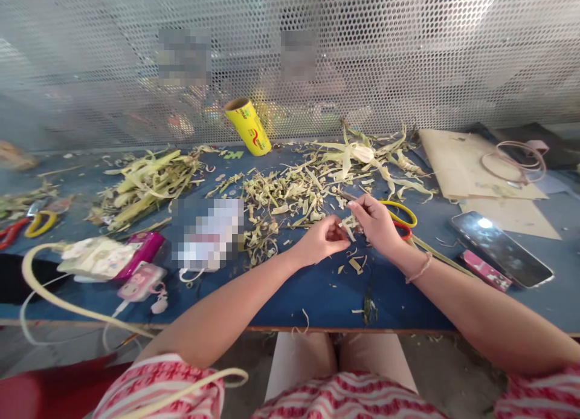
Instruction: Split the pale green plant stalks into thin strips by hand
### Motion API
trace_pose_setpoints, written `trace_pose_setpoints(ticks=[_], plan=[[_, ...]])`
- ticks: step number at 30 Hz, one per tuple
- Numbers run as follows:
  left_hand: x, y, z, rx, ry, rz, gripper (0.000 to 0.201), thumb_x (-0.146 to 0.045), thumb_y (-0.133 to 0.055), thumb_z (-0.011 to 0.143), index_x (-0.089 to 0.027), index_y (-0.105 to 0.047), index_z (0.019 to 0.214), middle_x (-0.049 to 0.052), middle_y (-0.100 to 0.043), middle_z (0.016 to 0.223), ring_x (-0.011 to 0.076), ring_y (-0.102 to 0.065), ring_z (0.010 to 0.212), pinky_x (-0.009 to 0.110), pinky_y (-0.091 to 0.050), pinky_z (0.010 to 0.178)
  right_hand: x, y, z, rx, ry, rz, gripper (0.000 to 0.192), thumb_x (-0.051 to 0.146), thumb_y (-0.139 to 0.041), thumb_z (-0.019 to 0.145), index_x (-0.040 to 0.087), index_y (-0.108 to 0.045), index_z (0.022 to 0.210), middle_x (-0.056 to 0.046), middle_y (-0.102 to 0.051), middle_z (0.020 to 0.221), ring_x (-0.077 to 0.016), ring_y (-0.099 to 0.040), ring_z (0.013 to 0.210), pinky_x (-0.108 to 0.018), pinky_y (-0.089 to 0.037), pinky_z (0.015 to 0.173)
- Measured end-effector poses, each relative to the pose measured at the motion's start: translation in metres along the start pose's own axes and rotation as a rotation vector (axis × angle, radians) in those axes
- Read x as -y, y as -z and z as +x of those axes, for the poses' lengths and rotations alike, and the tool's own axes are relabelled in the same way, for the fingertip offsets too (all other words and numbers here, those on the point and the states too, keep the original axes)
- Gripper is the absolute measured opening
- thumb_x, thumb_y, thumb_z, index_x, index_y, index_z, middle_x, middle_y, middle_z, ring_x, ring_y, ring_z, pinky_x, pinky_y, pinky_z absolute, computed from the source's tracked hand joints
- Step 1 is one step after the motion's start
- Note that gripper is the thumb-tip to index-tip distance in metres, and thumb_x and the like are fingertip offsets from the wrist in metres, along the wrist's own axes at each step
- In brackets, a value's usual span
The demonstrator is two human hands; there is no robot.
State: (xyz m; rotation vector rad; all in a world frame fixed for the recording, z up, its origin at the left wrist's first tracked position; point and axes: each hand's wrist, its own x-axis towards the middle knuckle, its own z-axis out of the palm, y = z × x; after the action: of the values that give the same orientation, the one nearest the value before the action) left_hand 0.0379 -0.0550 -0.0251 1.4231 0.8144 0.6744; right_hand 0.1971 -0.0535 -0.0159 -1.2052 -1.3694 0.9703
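Both hands meet over the front middle of the blue table [290, 298]. My left hand [322, 240] is closed, its fingers curled and pinching at small pale plant scraps [348, 227]. From the right, my right hand [378, 225] grips the same scraps between thumb and fingers. Just behind and beside it are scissors [401, 216] with a yellow and a red handle loop, their blades partly hidden by the hand. A loose heap of cut plant scraps [281, 192] spreads beyond my hands. A few bits [357, 264] lie below them.
Long dried leaves [362, 156] lie at the back, with a stalk bundle [145, 186] to the left. A yellow wrap tube [249, 127] stands before the perforated metal screen [408, 56]. Phones [502, 248], a purple case [142, 253], cables, paper sheets [475, 165] and more scissors [40, 224] flank the work.
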Motion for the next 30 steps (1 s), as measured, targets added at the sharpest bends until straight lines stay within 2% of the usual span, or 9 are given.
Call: trace_pose_setpoints(ticks=[4,8,12,16,20,26,30], plan=[[-0.001,-0.002,-0.001,-0.027,0.011,-0.163,0.034,-0.044,-0.067,0.073,-0.017,-0.048,0.082,0.002,-0.061,0.077,0.0122,-0.061,0.071,0.032,-0.049,0.076,0.001,0.000,-0.003,-0.033,0.108,-0.127,0.030,0.043,-0.053,0.086,0.022,-0.044,0.068,0.005,-0.041,0.051,-0.0091,-0.036,0.046,-0.026,-0.031,0.047],[0.002,-0.006,-0.002,-0.124,-0.045,-0.149,0.039,-0.056,-0.052,0.083,-0.018,-0.048,0.078,0.003,-0.062,0.073,0.0131,-0.061,0.068,0.033,-0.051,0.073,0.002,-0.004,-0.006,-0.068,0.220,-0.207,0.024,0.036,-0.050,0.087,0.022,-0.043,0.069,0.004,-0.041,0.055,-0.0100,-0.036,0.051,-0.026,-0.032,0.052],[-0.001,-0.011,-0.007,-0.255,-0.148,0.044,0.036,-0.052,-0.041,0.090,-0.019,-0.047,0.077,0.001,-0.061,0.070,0.0131,-0.059,0.068,0.032,-0.050,0.075,0.004,-0.010,-0.009,-0.081,0.278,-0.235,0.024,0.034,-0.049,0.088,0.022,-0.043,0.068,0.004,-0.042,0.058,-0.0104,-0.038,0.054,-0.026,-0.033,0.054],[-0.007,-0.012,-0.010,-0.382,-0.185,0.225,0.030,-0.043,-0.038,0.093,-0.019,-0.045,0.075,-0.001,-0.057,0.066,0.0120,-0.057,0.068,0.028,-0.046,0.074,0.003,-0.016,-0.010,-0.073,0.269,-0.222,0.023,0.034,-0.048,0.087,0.022,-0.043,0.069,0.004,-0.044,0.059,-0.0102,-0.039,0.053,-0.026,-0.032,0.054],[-0.005,-0.012,-0.006,-0.435,-0.199,0.180,0.029,-0.041,-0.036,0.095,-0.020,-0.042,0.076,-0.002,-0.053,0.065,0.0111,-0.055,0.065,0.027,-0.044,0.070,0.002,-0.021,-0.010,-0.066,0.255,-0.231,0.024,0.035,-0.049,0.087,0.022,-0.043,0.068,0.003,-0.046,0.057,-0.0109,-0.041,0.054,-0.026,-0.033,0.053],[0.002,-0.014,0.000,-0.531,-0.159,0.115,0.028,-0.046,-0.033,0.094,-0.021,-0.037,0.081,-0.005,-0.044,0.062,0.0089,-0.048,0.052,0.026,-0.040,0.057,0.004,-0.027,-0.014,0.025,0.205,-0.168,0.025,0.039,-0.049,0.088,0.022,-0.048,0.070,0.003,-0.048,0.055,-0.0118,-0.044,0.052,-0.026,-0.034,0.052],[0.005,-0.013,0.003,-0.574,-0.180,0.192,0.026,-0.045,-0.034,0.094,-0.022,-0.037,0.083,-0.006,-0.039,0.060,0.0079,-0.041,0.048,0.025,-0.036,0.053,0.003,-0.028,-0.013,0.007,0.196,-0.164,0.026,0.043,-0.052,0.086,0.022,-0.051,0.070,0.003,-0.045,0.055,-0.0111,-0.041,0.052,-0.025,-0.033,0.050]])
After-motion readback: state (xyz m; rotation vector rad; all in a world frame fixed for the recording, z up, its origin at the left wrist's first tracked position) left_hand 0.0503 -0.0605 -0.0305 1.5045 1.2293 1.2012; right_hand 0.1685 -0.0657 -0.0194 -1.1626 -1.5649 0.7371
